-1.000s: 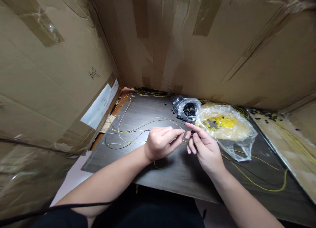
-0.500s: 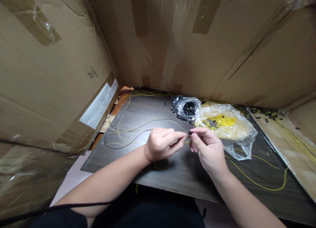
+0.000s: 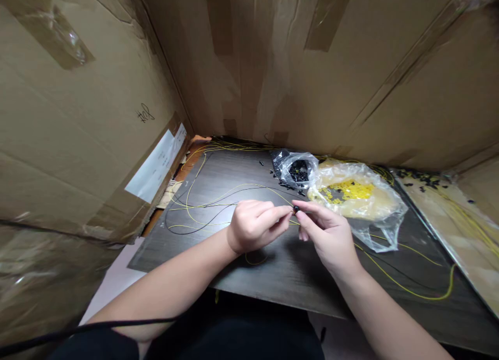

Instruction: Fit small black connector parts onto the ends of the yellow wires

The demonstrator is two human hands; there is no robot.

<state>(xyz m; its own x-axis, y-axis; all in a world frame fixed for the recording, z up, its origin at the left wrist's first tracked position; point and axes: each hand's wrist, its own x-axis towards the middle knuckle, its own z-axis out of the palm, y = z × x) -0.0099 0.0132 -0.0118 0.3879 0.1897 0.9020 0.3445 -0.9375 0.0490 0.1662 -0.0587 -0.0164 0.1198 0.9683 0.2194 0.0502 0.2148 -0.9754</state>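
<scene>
Over the middle of the dark board, my left hand (image 3: 261,226) is closed, its thumb and forefinger pinched at the tips. What lies between those tips is too small to make out. My right hand (image 3: 325,230) pinches a small black plastic piece (image 3: 297,209) between thumb and forefinger, right against the left fingertips. Thin yellow cord (image 3: 268,188) and black cord (image 3: 206,228) run in loops on the board behind and beneath both hands. Some cord passes close to the fingertips, and whether it enters the black piece is hidden.
Behind my right hand lies a clear plastic bag of yellow pieces (image 3: 354,189), beside a smaller bag of black pieces (image 3: 298,172). Loose black bits (image 3: 283,183) are scattered near it. More yellow cords (image 3: 463,220) lie at the right. Cardboard walls (image 3: 273,79) enclose the dark board (image 3: 234,168).
My right hand has moved slightly left, bringing the black piece up against the left fingertips. The left hand has barely moved.
</scene>
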